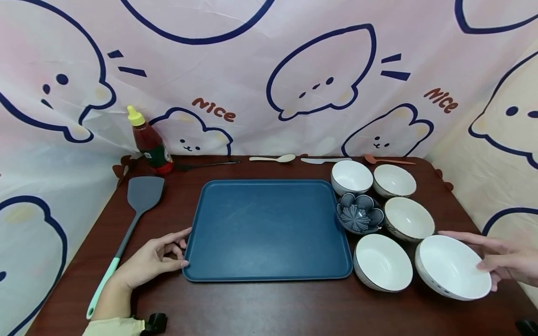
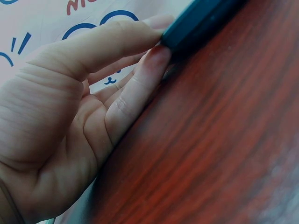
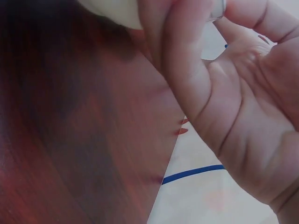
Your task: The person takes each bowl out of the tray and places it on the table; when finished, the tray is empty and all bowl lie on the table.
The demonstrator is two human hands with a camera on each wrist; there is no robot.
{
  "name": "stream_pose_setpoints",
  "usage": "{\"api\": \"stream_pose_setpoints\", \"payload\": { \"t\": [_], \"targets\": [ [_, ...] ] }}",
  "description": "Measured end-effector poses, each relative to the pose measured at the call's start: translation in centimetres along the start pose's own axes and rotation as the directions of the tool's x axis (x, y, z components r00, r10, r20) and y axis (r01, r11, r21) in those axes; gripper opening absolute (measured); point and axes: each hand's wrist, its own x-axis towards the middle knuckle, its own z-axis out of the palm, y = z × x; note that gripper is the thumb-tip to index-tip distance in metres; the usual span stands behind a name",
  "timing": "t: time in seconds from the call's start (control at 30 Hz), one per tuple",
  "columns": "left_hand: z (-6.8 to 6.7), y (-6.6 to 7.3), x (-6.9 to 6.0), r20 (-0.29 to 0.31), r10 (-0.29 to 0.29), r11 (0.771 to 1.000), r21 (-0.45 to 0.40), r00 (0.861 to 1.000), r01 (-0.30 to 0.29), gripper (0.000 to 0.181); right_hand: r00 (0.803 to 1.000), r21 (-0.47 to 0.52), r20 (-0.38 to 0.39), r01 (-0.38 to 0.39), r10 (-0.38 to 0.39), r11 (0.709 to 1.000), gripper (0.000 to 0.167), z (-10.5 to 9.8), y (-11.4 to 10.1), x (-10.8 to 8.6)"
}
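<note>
At the left edge of the blue tray point(image 1: 269, 231), my left hand point(image 1: 154, 255) holds the rim with thumb and fingertips. The left wrist view shows the thumb and another fingertip point(image 2: 156, 56) at the tray's edge point(image 2: 187, 28), close to the tabletop. My right hand point(image 1: 498, 254) grips a white bowl point(image 1: 454, 268) at its right side, thumb over the rim, index finger along the far side. Only a sliver of that bowl point(image 3: 114, 11) shows in the right wrist view. Another white bowl point(image 1: 383, 262) stands just left of the gripped one, with several more bowls behind.
A dark blue petal-shaped dish point(image 1: 359, 213) sits against the tray's right edge. Left of the tray lie a spatula point(image 1: 145, 193) and a red sauce bottle point(image 1: 152, 144), upright. Along the back are a pale spoon point(image 1: 273, 158), a knife point(image 1: 323, 160) and a brown spoon point(image 1: 388, 160).
</note>
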Motion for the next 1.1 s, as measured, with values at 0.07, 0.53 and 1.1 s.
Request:
{"api": "stream_pose_setpoints", "payload": {
  "t": [0.07, 0.53, 1.1],
  "targets": [
    [-0.1, 0.0, 0.0, -0.003, 0.005, 1.000, 0.007, 1.000, -0.005, 0.075, 1.000, -0.023, 0.008, 0.003, -0.003, 1.000, 0.073, -0.2, 0.3, 0.2],
    [-0.4, -0.4, 0.5, 0.004, 0.009, 0.999, 0.031, 1.000, -0.009, 0.076, 0.995, 0.021, 0.071, 0.072, -0.073, 0.997, 0.075, 0.5, 1.2, 1.9],
    [-0.7, 0.8, 0.0, -0.017, -0.103, 0.993, 0.050, 0.994, 0.104, 0.071, 0.988, -0.049, -0.150, 0.026, -0.033, 0.998, 0.075, 1.3, 4.5, 1.3]
  ]
}}
